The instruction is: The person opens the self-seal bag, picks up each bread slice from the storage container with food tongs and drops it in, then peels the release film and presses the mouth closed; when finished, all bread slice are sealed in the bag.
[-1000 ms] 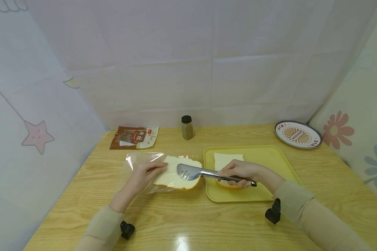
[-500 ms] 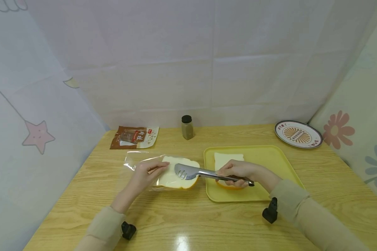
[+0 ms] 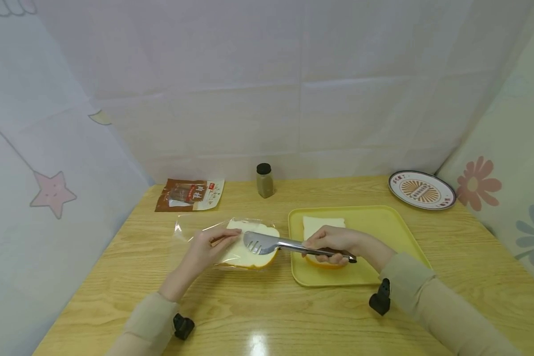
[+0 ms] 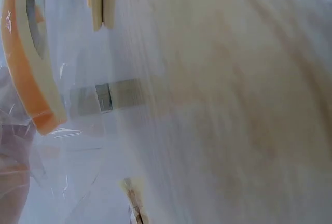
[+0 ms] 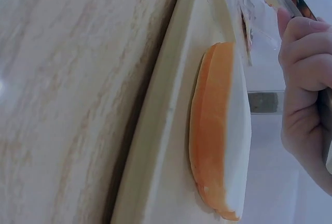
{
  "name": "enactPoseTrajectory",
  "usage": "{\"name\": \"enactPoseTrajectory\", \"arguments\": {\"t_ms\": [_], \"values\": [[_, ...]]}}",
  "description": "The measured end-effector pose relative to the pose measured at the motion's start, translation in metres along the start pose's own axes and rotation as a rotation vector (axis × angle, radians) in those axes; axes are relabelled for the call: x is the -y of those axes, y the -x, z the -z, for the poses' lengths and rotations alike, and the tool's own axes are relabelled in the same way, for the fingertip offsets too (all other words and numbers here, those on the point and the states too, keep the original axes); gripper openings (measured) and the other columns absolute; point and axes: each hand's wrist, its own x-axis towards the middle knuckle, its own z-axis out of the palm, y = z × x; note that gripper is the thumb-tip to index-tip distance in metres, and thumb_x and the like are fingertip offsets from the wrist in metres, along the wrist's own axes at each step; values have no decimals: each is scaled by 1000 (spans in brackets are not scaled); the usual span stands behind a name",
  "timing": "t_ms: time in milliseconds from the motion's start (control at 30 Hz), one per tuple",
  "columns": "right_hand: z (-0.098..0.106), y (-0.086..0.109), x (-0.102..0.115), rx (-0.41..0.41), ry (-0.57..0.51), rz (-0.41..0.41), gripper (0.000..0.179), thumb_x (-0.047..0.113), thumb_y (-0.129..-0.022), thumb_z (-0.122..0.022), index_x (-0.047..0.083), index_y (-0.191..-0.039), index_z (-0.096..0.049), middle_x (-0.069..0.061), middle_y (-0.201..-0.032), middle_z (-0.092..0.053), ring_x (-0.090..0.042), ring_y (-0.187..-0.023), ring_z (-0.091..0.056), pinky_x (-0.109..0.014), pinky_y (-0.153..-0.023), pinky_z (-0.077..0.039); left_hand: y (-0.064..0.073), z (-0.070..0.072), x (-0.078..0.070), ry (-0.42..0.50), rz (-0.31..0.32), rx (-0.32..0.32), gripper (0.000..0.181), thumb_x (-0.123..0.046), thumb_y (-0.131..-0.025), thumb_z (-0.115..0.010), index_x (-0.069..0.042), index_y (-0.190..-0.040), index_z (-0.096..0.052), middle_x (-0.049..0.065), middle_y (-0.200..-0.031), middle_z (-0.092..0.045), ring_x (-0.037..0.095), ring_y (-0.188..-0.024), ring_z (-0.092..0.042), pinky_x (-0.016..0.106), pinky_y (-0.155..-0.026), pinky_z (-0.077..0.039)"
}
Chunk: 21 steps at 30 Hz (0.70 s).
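My right hand (image 3: pixel 331 243) grips metal tongs (image 3: pixel 289 243) by the handle, above the yellow tray. Their slotted head lies over a thick white bread slice (image 3: pixel 252 257) with an orange-brown crust, left of the tray. A clear plastic bag (image 3: pixel 184 232) surrounds the left part of that slice. With thumb and fingertips, my left hand (image 3: pixel 210 244) pinches the bag near the tongs' tip. The left wrist view shows the slice's crust edge (image 4: pixel 23 73) tilted above the table, and fingers (image 4: pixel 13 182) seen through the plastic.
Another bread slice (image 3: pixel 318 225) sits on the yellow tray (image 3: pixel 382 247). At the back are a brown and white food packet (image 3: pixel 189 195), a black-capped spice jar (image 3: pixel 264 182) and a round patterned plate (image 3: pixel 422 190) leaning by the right wall.
The tongs and the bread slice have slid a little to the left, further inside the bag. My right hand moved left with them, while my left hand stayed nearly in place.
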Motion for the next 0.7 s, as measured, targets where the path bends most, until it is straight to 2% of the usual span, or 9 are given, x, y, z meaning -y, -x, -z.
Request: {"name": "enactPoseTrajectory", "arguments": {"t_ms": [133, 367, 533, 600, 700], "values": [[0, -1, -1, 1, 10, -4, 48, 29, -99, -49, -16, -116, -53, 2, -56, -46, -4, -34, -30, -18, -32, -31, 0, -2, -1, 31, -4, -2, 15, 0, -83, -68, -4, -96, -73, 11, -97, -73, 23, -88, -71, 13, -78, -54], [-1, -6, 2, 9, 21, 3, 48, 29, -99, -49, -16, -113, -54, 2, -56, -47, -4, -35, -29, -17, -32, -30, -1, -7, -6, 65, 35, -20, 11, -1, -83, -68, -5, -91, -73, 10, -98, -73, 9, -93, -68, 12, -80, -52], [-2, -9, 5, 6, 36, -4, 49, 31, -98, -50, -15, -114, -55, 2, -56, -48, -4, -34, -30, -17, -32, -30, -2, -9, -6, 93, 25, 0, 10, -1, -85, -66, -4, -92, -73, 12, -98, -73, 12, -92, -69, 14, -79, -54], [-2, -9, 4, 1, 35, -13, 49, 31, -98, -50, -15, -114, -56, 2, -56, -47, -4, -34, -30, -17, -32, -30, -2, -7, -5, 67, 23, 14, 11, -1, -85, -66, -4, -93, -73, 12, -98, -73, 16, -91, -70, 16, -78, -55], [0, -6, 0, -12, 31, -31, 48, 31, -98, -50, -14, -114, -57, 2, -56, -47, -4, -34, -30, -18, -32, -30, 0, -1, -2, -36, 47, 40, 12, -4, -84, -68, -7, -95, -74, 8, -98, -73, 18, -89, -70, 20, -78, -56]]}}
